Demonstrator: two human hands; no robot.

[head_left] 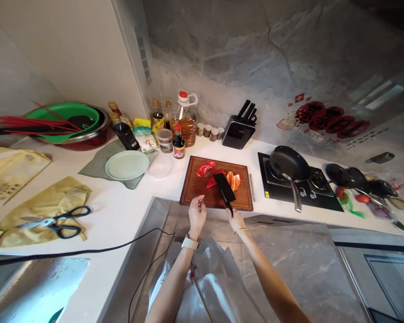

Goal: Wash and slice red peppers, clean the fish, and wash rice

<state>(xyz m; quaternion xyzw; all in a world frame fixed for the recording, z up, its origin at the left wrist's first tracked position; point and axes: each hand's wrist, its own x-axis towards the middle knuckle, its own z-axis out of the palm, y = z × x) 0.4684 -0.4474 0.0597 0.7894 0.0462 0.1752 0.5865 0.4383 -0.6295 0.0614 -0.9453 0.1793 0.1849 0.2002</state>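
A black cleaver [225,188] is in my right hand [236,221], its handle gripped at the front edge of the wooden cutting board [191,190]. The blade slants away to the upper left over the board. Part of a red pepper piece shows at the blade's left side, the rest hidden beneath it. Farther back lies another red pepper piece [205,168]. Right of the blade are opened pepper pieces [234,181] with their paler inner side showing. My left hand [197,214] is at the board's front left edge, fingers loosely bent and apart, holding nothing visible.
A knife block [239,131] stands behind the board. To the right, a black pan [289,163] sits on the stove [309,199]. Left are a soy sauce bottle [178,142], an oil jug [187,121], a pale plate [127,164] and scissors [59,221] on a yellow cloth.
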